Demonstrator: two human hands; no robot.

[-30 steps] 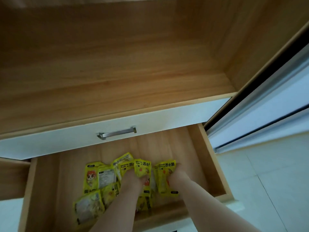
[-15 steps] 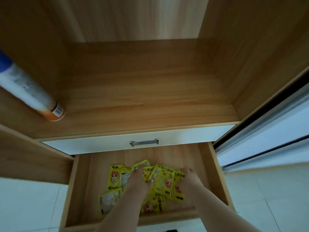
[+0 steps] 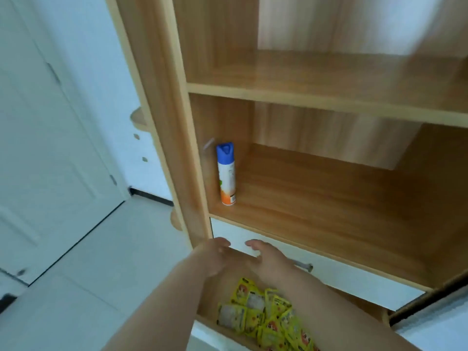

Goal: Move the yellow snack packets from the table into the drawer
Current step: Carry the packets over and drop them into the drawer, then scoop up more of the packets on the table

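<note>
Both hands (image 3: pixel 212 257) (image 3: pixel 271 257) empty, fingers spread; yellow snack packets (image 3: pixel 266 315) in drawer (image 3: pixel 210 292), print unreadable.

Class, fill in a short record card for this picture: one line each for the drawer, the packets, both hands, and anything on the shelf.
drawer: open drawer, lowest in the wooden cabinet
packets: yellow snack packets heaped inside the drawer
left hand: left hand empty, fingers open, above the drawer's far left corner
right hand: right hand empty, fingers open, in front of the white drawer front
shelf: spray can with blue cap, upright at the left wall
</note>
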